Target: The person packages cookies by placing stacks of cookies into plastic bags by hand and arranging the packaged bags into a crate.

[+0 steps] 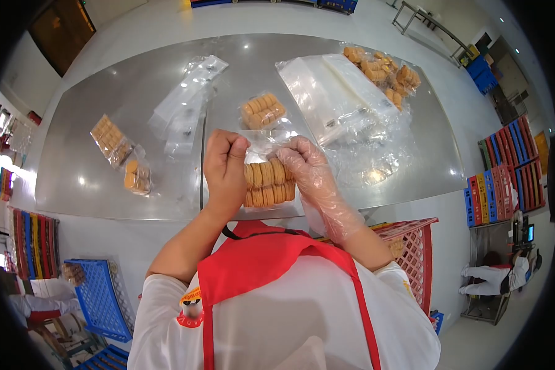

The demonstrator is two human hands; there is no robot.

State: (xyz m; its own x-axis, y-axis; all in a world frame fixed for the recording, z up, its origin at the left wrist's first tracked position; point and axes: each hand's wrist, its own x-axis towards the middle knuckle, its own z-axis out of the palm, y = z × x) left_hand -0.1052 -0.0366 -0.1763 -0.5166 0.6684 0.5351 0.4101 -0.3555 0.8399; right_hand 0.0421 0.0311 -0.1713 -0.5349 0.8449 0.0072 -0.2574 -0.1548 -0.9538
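Glossy grey metal worktop (246,61): clear plastic bags (320,86) in two groups; clear-wrapped packs of round golden-brown biscuits (263,111).

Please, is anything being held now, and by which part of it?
Yes: a clear bag of biscuits. The bare left hand and the gloved right hand grip its far end, at opposite sides.

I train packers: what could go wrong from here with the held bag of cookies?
The held bag of cookies is close to the near edge of the table and could slip off. The left hand is bare, so it might touch the cookies if the bag is open. The film pinched by it and the gloved right hand could tear if pulled hard.
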